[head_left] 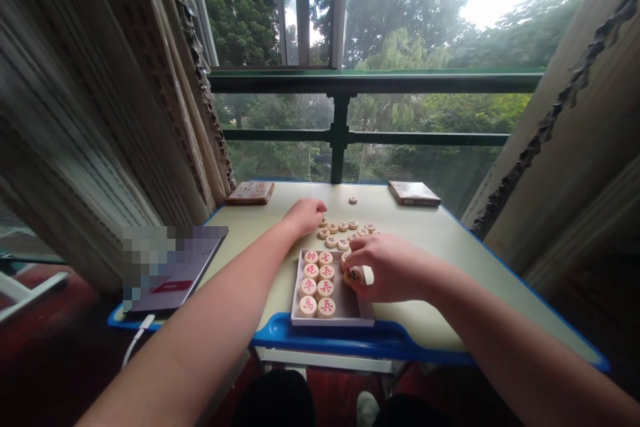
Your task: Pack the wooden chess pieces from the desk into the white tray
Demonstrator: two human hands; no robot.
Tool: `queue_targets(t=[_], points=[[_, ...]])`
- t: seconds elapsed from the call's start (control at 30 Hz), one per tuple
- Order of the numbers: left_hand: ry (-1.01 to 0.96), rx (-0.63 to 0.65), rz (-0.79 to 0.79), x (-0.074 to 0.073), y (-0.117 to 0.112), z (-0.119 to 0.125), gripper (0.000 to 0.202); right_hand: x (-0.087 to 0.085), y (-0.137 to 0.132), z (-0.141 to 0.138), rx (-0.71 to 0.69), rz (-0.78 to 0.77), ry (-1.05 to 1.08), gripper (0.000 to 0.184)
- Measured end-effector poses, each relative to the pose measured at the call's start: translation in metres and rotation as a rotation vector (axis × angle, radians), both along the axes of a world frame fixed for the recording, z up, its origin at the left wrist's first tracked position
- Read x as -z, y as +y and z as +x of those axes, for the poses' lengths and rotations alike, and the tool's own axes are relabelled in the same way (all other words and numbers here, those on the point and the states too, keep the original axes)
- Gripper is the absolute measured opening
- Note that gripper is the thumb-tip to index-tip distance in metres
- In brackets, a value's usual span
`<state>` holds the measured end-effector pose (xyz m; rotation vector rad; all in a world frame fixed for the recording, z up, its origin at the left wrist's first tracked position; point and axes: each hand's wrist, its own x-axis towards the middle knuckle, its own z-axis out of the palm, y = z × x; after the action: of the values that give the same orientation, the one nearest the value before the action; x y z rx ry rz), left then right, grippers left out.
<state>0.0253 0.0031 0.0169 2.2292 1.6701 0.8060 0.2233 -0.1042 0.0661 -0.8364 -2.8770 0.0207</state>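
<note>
A shallow white box lies near the front edge of the table and holds several round wooden chess discs with red characters, laid in two columns. My right hand is closed over the box's right side and pinches discs, one showing a dark character. Beyond the box lies a loose cluster of discs. My left hand reaches to the cluster's left end with fingers curled down on a disc. One single disc sits apart, farther back.
The pale table has a blue rim and stands against a window with a green railing. A brown box half lies at the back left, another at the back right. A tablet with a white cable rests at the left. Curtains hang on both sides.
</note>
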Motion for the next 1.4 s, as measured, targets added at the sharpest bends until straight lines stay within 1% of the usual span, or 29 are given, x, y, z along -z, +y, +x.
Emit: queue_targets(t=[0.27,0.47,0.7,0.97,1.17,1.4], points=[[0.099,-0.008,0.003,-0.0044,-0.0027,0.0022,0.034,0.0001,0.0004,-0.001,0.019,-0.01,-0.018,0.006],[0.239,-0.035,-0.012,-0.0061,-0.0057,0.0031,0.033,-0.0006,0.0,0.0003,-0.002,0.023,-0.009,0.007],[0.318,-0.037,-0.021,-0.0072,-0.0081,0.0027,0.033,0.0017,0.0014,0.0004,0.005,0.034,0.014,0.006],[0.348,-0.021,-0.012,-0.0056,-0.0076,0.0018,0.032,0.0016,0.0017,0.0016,-0.002,0.037,0.026,0.01],[0.318,-0.052,0.055,-0.002,-0.0032,0.0,0.037,0.0026,0.0035,0.0019,0.007,0.031,0.028,0.012],[0.305,-0.058,0.086,-0.0018,-0.0016,0.0006,0.036,0.0029,0.0022,-0.0002,-0.016,0.055,0.008,0.01]])
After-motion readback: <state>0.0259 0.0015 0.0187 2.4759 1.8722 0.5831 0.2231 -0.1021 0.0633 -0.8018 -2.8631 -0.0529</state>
